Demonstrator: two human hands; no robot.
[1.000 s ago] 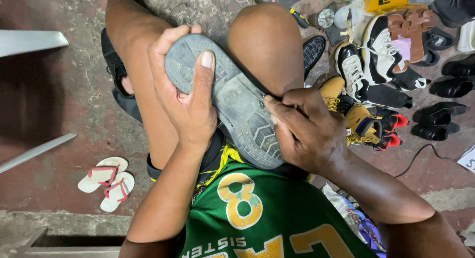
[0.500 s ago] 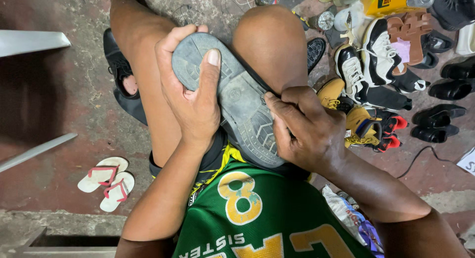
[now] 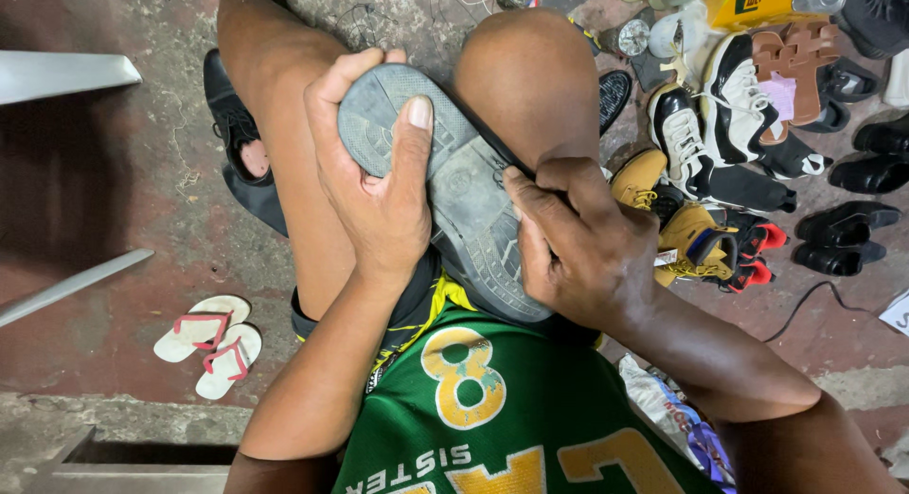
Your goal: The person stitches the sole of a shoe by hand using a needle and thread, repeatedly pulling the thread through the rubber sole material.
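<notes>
**Shoe sole-up on the lap, held at the toe and worked at the edge**

Head view. The person sits with knees apart, and a shoe (image 3: 454,191) lies across the lap, its worn grey sole turned up to the camera. Its long axis runs on a slant: the toe end points up and to the left, between the two thighs, and the heel end comes down toward the green jersey (image 3: 492,418) at the person's belly.

The left hand (image 3: 379,186) has its grip closed on the toe end. The thumb lies flat along the sole and the other fingers wrap around the far rim, so the shoe is clamped and steady there. The right hand (image 3: 582,248) sits at the right side edge of the sole, about the middle of its length, just under the right knee (image 3: 525,77). Its fingers are drawn together and pressed to the seam where sole meets upper. They seem to pinch something thin there, but I cannot tell what, it is too small to see.

So the shoe lies between the two hands: the left hand is at the far end, and the right hand is nearer to the body and touches the side edge.

On the concrete floor (image 3: 123,200), to the right of the knee, many shoes are laid close together: black and white sneakers (image 3: 720,115), tan boots (image 3: 663,200), black dress shoes (image 3: 843,233). To the left, well apart from the hands, a pair of white flip-flops with red straps (image 3: 208,342) lies near the floor's lower edge.
</notes>
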